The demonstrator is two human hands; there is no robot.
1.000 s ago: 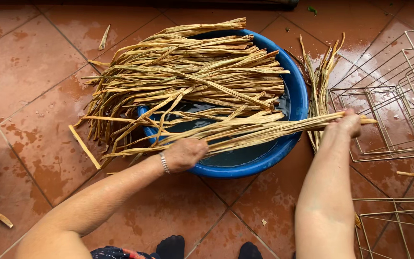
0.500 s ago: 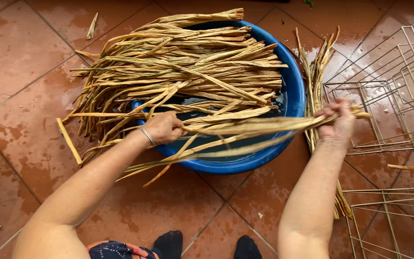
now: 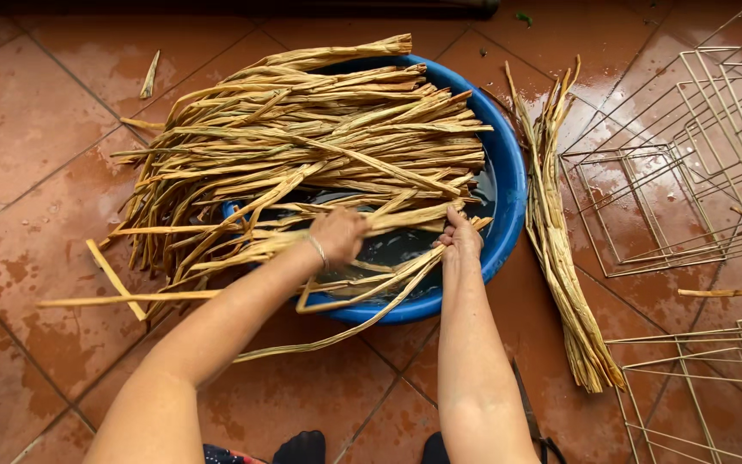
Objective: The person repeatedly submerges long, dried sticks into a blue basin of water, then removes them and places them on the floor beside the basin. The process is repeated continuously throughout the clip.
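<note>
In the head view, a round blue plastic basin [image 3: 508, 180] stands on the wet red-brown tiled floor [image 3: 27, 129]. A big heap of long, flat, dry straw-coloured plant strips [image 3: 302, 137] lies across the basin, and many ends hang over its left rim onto the tiles. There is dark water [image 3: 397, 245] in the near part of the basin.

The left hand [image 3: 337, 234] is over the near part of the basin. Its fingers are curled around a few of the strips [image 3: 405, 216], which pass under the palm and go out to both sides. The right hand [image 3: 459, 236] is just beside it, at the right end of these same strips. Its fingers are bent down on them near the rim, but it is not possible to see how tightly they close.

A separate bundle of the same strips [image 3: 560, 249] lies on the floor just right of the basin. Pale metal wire frames [image 3: 689, 155] lie further right.
</note>
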